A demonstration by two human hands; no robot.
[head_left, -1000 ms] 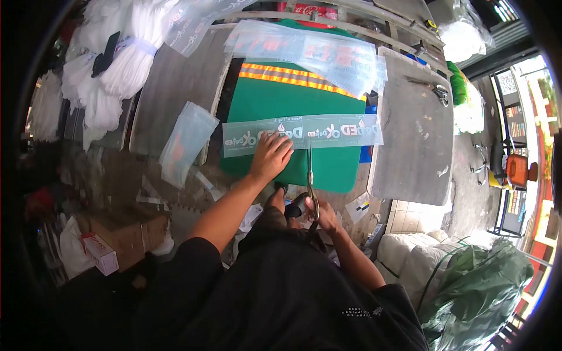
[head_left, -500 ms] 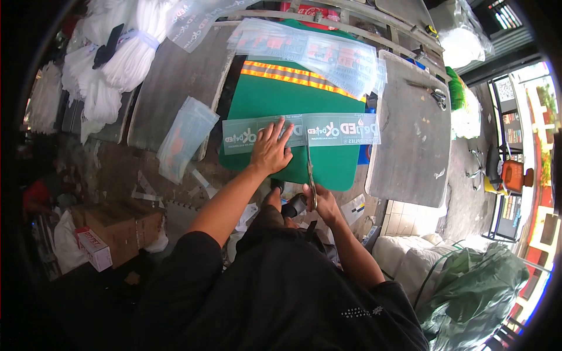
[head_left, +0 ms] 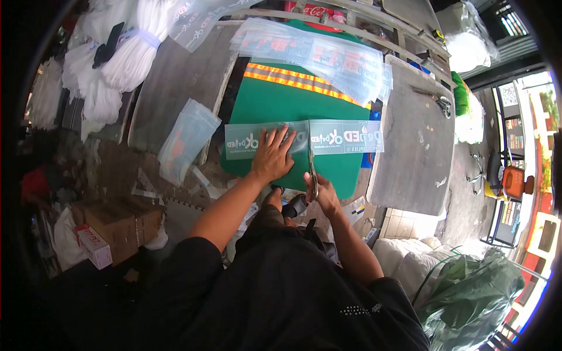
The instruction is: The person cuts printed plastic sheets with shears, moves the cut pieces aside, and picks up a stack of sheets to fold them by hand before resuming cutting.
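Observation:
A translucent printed plastic strip [head_left: 354, 137] lies across a green board [head_left: 333, 169]. My left hand [head_left: 273, 155] presses flat on the strip's left part, fingers spread. With my right hand [head_left: 322, 192] I grip a pair of scissors [head_left: 312, 169] by the handles, blades pointing away from me. The blades meet the strip just right of my left hand, at a line running across its width. Beyond the strip, an orange-and-silver reflective band [head_left: 304, 82] crosses the green board, under the edge of a pile of similar printed sheets [head_left: 345, 61].
More printed sheets [head_left: 188, 140] lie on the grey board [head_left: 175, 82] at left. Another grey board [head_left: 413, 152] stands right, with a second pair of scissors [head_left: 444, 105] on it. White bundles [head_left: 137, 58] hang at upper left. Cardboard boxes [head_left: 120, 225] sit lower left.
My right hand and the scissors have moved forward, closer to the strip. My left hand stays flat on the strip. The whole view has shifted slightly.

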